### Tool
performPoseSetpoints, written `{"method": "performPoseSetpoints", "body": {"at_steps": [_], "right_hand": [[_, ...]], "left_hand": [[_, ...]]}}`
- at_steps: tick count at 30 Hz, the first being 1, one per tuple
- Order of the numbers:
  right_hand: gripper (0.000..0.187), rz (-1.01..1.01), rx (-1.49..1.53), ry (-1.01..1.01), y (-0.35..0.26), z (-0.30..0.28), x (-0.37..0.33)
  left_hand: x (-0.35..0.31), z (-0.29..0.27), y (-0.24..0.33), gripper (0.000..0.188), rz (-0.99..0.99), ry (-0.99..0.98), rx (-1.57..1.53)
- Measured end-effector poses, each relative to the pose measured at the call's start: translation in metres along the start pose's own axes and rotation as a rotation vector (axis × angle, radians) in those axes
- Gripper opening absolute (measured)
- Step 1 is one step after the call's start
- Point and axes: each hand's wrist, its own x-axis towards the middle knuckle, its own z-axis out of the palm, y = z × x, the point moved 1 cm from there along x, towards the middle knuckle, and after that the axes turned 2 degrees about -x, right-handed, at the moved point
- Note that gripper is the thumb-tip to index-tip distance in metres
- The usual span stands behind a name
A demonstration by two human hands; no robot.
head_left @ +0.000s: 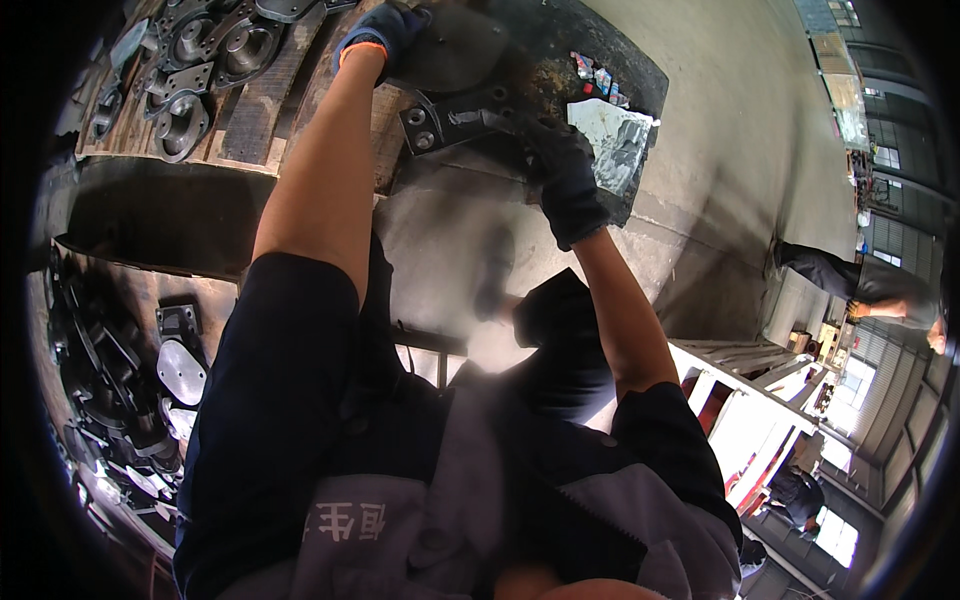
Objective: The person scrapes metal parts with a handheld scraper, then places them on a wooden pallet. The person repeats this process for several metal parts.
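A dark, round metal plate (455, 50) lies at the top middle, with a metal bracket (445, 125) just below it; whether they are one piece I cannot tell. The bracket has a flat block end with two round holes. My left hand (382, 38), in a dark blue glove with an orange cuff, is closed at the plate's left edge; its fingertips are partly hidden. My right hand (562, 175), in a dark glove, has its fingers curled at the bracket's right end. Motion blurs the fingers there.
Cast metal parts with round bosses (190, 40) rest on a wooden pallet (255, 125) at the upper left. More dark parts (110, 370) fill a bin at the lower left. A whitish sheet (612, 140) and small packets (598, 80) lie on the dark worktable (630, 60). A person (880, 285) stands far right.
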Motion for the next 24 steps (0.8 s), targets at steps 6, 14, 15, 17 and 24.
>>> {"method": "performPoseSetpoints", "body": {"at_steps": [6,14,15,17,24], "right_hand": [[0.033,0.027,0.167,0.239,-0.004,0.018,-0.010],[0.030,0.682,1.187,0.247,-0.023,0.051,-0.031],[0.030,0.684,1.254,0.276,-0.018,0.058,-0.036],[0.029,0.668,1.318,0.320,-0.022,0.066,-0.036],[0.022,0.693,1.236,0.385,-0.047,0.069,-0.027]], "left_hand": [[0.001,-0.006,0.006,0.036,-0.126,-0.076,-0.263],[0.006,0.007,0.001,0.036,-0.029,-0.176,-0.136],[0.008,0.004,0.007,0.040,-0.037,-0.210,-0.152],[0.008,0.018,-0.009,0.048,0.115,-0.178,0.049],[0.009,0.053,-0.060,0.060,0.473,-0.028,0.659]]}}
